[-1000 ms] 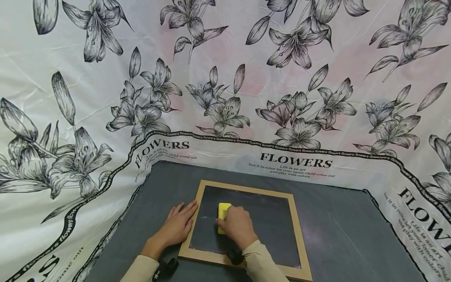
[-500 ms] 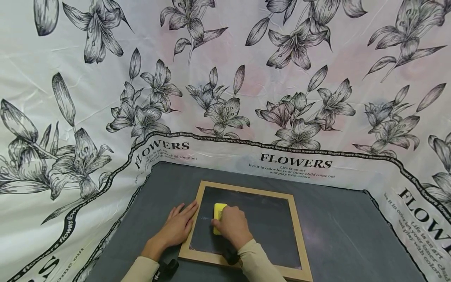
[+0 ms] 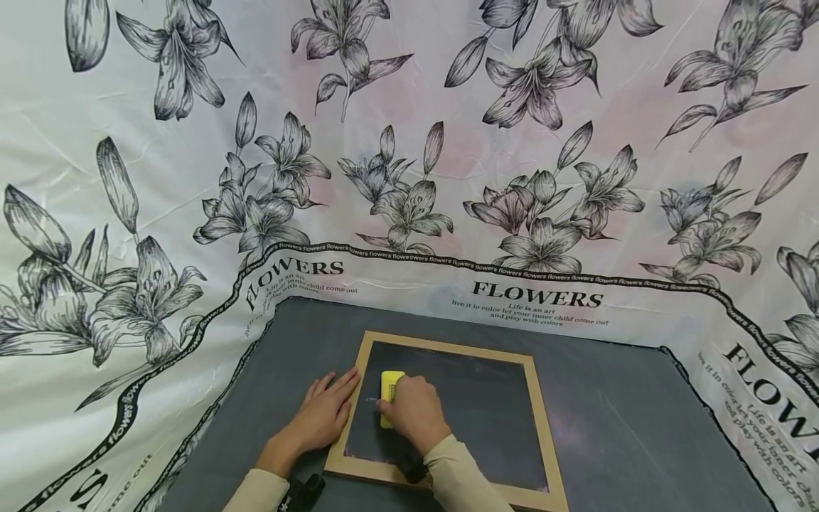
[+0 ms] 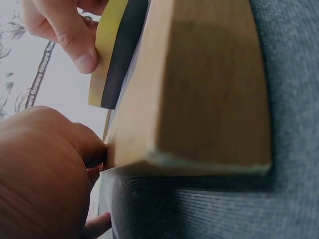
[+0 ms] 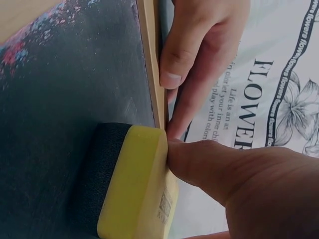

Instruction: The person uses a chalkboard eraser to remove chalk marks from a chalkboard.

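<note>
A wood-framed chalkboard (image 3: 473,419) lies flat on the dark cloth. My right hand (image 3: 416,414) grips a yellow chalkboard eraser (image 3: 387,390), its black felt side down on the left part of the board. In the right wrist view the thumb presses against the yellow back of the eraser (image 5: 134,179). Fingers of my left hand (image 3: 320,416) touch the left edge of the wooden frame (image 3: 349,419). A faint pale mark (image 3: 372,400) shows just left of the eraser. Pink and blue chalk dust (image 5: 25,50) lies along one inner edge of the frame in the right wrist view.
Dark grey cloth (image 3: 640,427) spreads around the board. A white fabric backdrop (image 3: 409,85) printed with black lilies and lettering rises behind and at both sides. Black wrist devices (image 3: 409,466) sit under the sleeves.
My right hand has slid the eraser a little to the left across the board, towards the pale mark. The left hand has stayed at the frame's left edge.
</note>
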`<state>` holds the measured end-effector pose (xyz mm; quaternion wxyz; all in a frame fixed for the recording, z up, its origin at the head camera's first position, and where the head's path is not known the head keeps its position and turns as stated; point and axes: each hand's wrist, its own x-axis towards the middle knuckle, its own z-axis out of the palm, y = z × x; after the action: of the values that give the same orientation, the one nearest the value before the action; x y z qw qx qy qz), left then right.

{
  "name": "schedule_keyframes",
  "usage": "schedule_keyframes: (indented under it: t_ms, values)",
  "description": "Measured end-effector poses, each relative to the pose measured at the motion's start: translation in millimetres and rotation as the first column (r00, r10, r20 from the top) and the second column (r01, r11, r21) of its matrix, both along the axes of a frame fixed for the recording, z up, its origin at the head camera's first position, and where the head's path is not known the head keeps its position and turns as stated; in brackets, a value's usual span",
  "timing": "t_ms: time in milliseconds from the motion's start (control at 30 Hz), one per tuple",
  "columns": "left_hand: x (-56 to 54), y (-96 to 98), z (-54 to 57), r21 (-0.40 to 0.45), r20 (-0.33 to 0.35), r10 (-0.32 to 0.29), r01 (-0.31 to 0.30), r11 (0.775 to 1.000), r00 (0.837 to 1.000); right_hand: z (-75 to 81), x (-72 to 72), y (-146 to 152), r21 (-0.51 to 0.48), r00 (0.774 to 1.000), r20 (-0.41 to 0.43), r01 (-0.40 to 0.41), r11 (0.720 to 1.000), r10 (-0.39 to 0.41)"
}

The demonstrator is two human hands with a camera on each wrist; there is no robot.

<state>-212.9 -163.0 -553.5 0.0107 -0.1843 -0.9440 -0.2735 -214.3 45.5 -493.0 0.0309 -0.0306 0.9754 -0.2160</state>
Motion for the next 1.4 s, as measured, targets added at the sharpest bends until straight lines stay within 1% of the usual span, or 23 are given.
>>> schedule_keyframes:
  t_ms: [233,400,700,900,1033,1167,1400]
  values:
    - [1.8,0.4,-0.7,0.003,0.004,0.002,-0.002,1.0,1.0,-1.0,-0.3,-4,0.022,1.0,-0.008,-0.009,1.0,0.009]
    - [1.2,0.4,0.8,0.002,0.006,-0.002,0.002,1.0,1.0,-1.5,-2.6,-6,0.037,1.0,-0.016,-0.021,0.999,0.022]
    - [-0.2,0.2,-0.2,-0.008,0.0,-0.005,0.005,1.0,1.0,-2.4,-4.4,-12,0.022,0.999,-0.014,-0.034,0.999,0.034]
    - [1.1,0.1,-1.0,-0.005,-0.004,-0.006,0.006,1.0,1.0,-3.3,-3.1,-15,0.022,0.999,-0.036,-0.035,0.999,0.036]
    - [1.8,0.1,0.6,0.006,-0.007,-0.008,0.008,1.0,1.0,-2.3,-2.2,-18,0.031,0.998,-0.05,-0.037,0.999,0.038]
    - [2.3,0.3,2.5,0.012,-0.001,-0.01,0.01,1.0,1.0,-2.7,-2.3,-20,0.037,0.998,-0.056,-0.035,0.999,0.038]
    - [2.4,0.6,2.2,0.009,0.009,-0.011,0.011,1.0,1.0,-6.3,-3.0,-24,0.031,0.996,-0.082,-0.04,0.999,0.042]
